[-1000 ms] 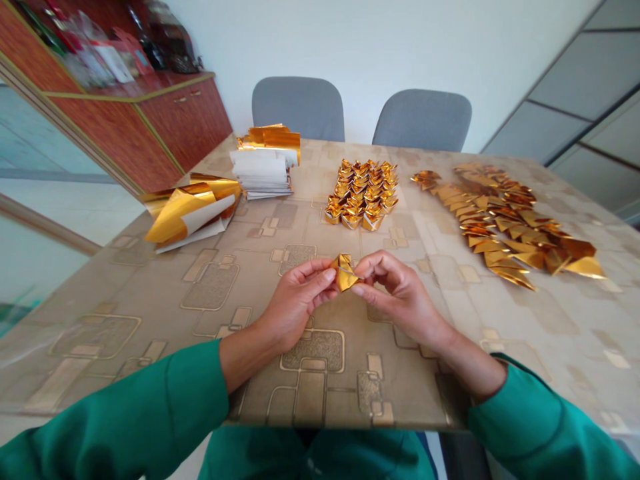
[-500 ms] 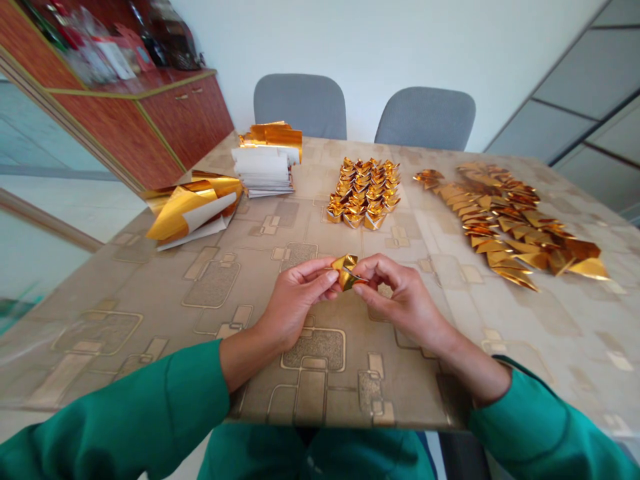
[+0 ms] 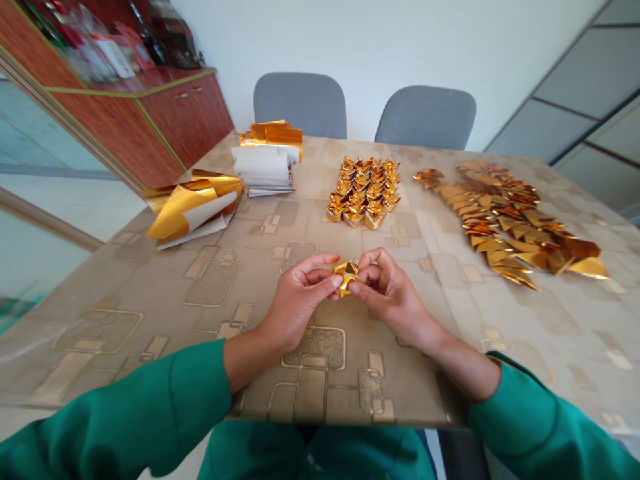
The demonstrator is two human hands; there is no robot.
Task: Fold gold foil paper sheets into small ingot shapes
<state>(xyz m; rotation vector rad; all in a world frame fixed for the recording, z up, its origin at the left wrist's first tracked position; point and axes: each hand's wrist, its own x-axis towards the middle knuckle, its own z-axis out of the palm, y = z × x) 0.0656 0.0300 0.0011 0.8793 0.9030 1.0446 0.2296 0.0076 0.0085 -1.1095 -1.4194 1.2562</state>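
Between my two hands is a small folded gold foil paper ingot (image 3: 346, 273), held just above the table. My left hand (image 3: 306, 293) pinches its left side with thumb and fingers. My right hand (image 3: 393, 293) grips its right side, the thumb pressed on the near face and the fingers curled behind. Farther back, rows of finished-looking gold paper ingots (image 3: 364, 192) stand close together. On the right lies a spread of flat folded gold paper pieces (image 3: 505, 220), overlapping in long lines.
At the back left sits a stack of folded white-and-gold paper (image 3: 265, 170), beside loose rolled gold sheets (image 3: 197, 207). The patterned tablecloth (image 3: 210, 353) covers the table. Two grey chairs (image 3: 300, 103) stand behind it, and a red-brown cabinet (image 3: 185, 117) is at left.
The gold paper piece has turned and looks more opened out between my hands. My right fingers have shifted from its right tip to a grip against its side.
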